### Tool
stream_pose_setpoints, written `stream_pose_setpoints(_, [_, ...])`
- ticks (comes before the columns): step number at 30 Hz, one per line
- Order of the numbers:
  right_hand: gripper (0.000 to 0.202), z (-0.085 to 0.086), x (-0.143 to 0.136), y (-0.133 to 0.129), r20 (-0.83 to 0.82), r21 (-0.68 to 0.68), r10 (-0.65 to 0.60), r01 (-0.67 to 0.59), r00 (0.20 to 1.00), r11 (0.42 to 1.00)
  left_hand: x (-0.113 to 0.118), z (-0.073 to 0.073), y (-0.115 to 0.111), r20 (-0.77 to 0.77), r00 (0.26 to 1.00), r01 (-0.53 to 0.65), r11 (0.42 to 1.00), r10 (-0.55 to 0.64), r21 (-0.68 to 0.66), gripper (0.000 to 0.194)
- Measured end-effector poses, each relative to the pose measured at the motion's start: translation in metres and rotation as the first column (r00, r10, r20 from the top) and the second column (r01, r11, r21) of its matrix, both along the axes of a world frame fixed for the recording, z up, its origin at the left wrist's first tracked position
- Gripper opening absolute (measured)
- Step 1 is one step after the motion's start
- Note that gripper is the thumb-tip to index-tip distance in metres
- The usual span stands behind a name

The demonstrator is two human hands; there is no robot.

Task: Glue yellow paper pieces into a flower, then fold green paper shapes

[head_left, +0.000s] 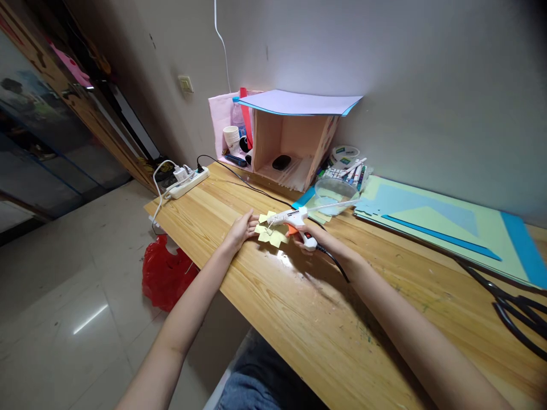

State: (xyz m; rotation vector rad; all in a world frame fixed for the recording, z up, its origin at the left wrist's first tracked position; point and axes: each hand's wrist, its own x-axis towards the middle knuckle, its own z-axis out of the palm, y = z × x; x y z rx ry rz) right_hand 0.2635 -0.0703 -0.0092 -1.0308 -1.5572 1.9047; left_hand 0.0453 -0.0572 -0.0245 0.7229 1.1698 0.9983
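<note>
"On the counter (pixel 299 319), how many hands are at work, and what does each have?"

"Two. The right hand (pixel 319 233) is wrapped round the handle of one glue gun (pixel 293 217), white with an orange trigger. The left hand (pixel 243 232) grasps the left edge of the yellow paper (pixel 273 238)."

"Where does that paper sit?"

"Between the two hands, below the gun's nozzle. Its edges are notched; I can't tell whether it is one piece or two overlapping, nor whether the nozzle touches it."

"And behind?"

"One open box (pixel 294 134) with one dark object (pixel 281 163) inside, one stack of paper cups (pixel 231 136) to its left, and one clear bowl (pixel 318 197) to its right."

"What about the edges?"

"One power strip (pixel 192 183) near the counter's left end, one pair of scissors (pixel 498 292) at the far right, and one red bag (pixel 164 279) beside the counter, lower down."
</note>
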Motion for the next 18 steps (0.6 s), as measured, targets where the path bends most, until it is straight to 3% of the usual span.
stream_pose_setpoints(4, [0.029,0.001,0.002,0.001,-0.091,-0.087,-0.054,0.046,0.994,0.995,-0.001,0.0,-0.001,0.013,1.0,0.005,1.0,-0.005,0.015,0.042])
stream_pose_setpoints(9, [0.024,0.003,0.004,0.003,-0.092,-0.127,-0.165,0.153,0.982,0.98,-0.001,0.001,-0.007,-0.034,0.996,0.085,0.985,-0.081,0.148,0.039])
stream_pose_setpoints(12, [0.028,0.006,0.005,0.004,-0.085,-0.136,-0.183,0.17,0.979,0.976,-0.002,0.002,-0.009,-0.028,0.992,0.124,0.976,-0.121,0.18,0.049])
stream_pose_setpoints(18, [0.025,0.016,0.01,0.001,-0.023,-0.154,-0.177,0.172,0.984,0.973,-0.003,0.003,-0.008,-0.026,0.997,0.082,0.979,-0.078,0.186,0.051])
